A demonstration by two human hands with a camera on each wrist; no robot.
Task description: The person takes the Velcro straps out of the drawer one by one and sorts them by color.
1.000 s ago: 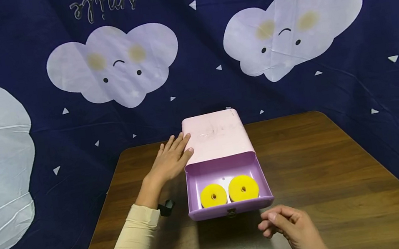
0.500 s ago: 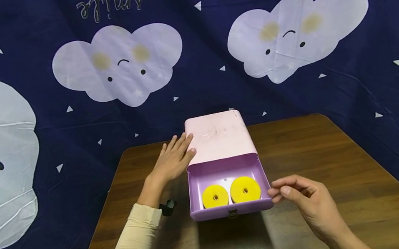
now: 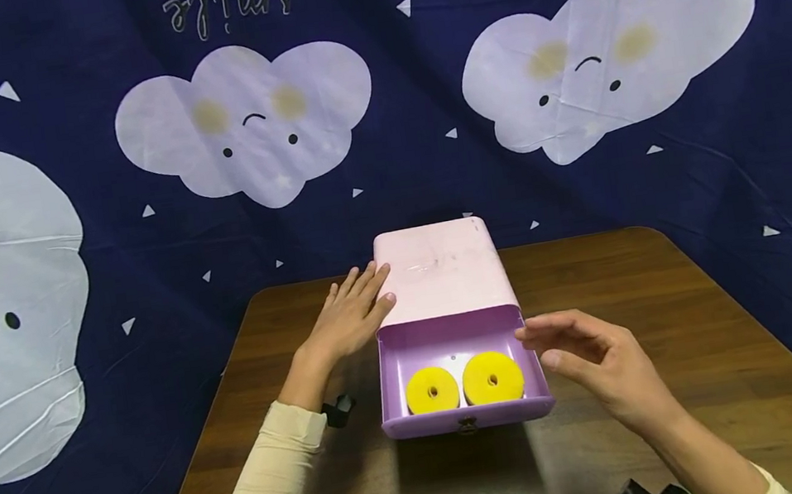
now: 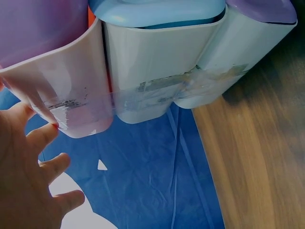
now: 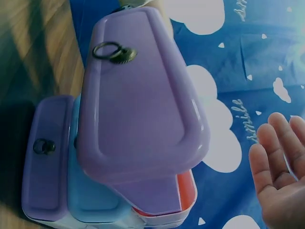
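A small drawer cabinet with a pale pink top (image 3: 440, 270) stands on the table. Its top purple drawer (image 3: 467, 419) is pulled out toward me and holds two yellow rolls, a smaller one (image 3: 419, 394) and a larger one (image 3: 509, 376). My left hand (image 3: 341, 321) rests against the cabinet's upper left edge, fingers spread, as the left wrist view also shows with the hand (image 4: 24, 157) at the pink side. Beside the drawer's right wall hovers my right hand (image 3: 603, 366), its fingers loosely bent and holding nothing. In the right wrist view the drawer front (image 5: 143, 105) has a ring pull.
Below the pulled-out drawer are a blue drawer (image 5: 95, 205) and another purple drawer (image 5: 47, 176), both pushed in. The brown wooden table (image 3: 683, 376) extends around the cabinet. A dark blue cloth with clouds (image 3: 416, 111) hangs behind.
My right hand has moved from the drawer's front right corner up along its right side, and its fingers have opened out. The left hand stays on the cabinet. The view shifts slightly.
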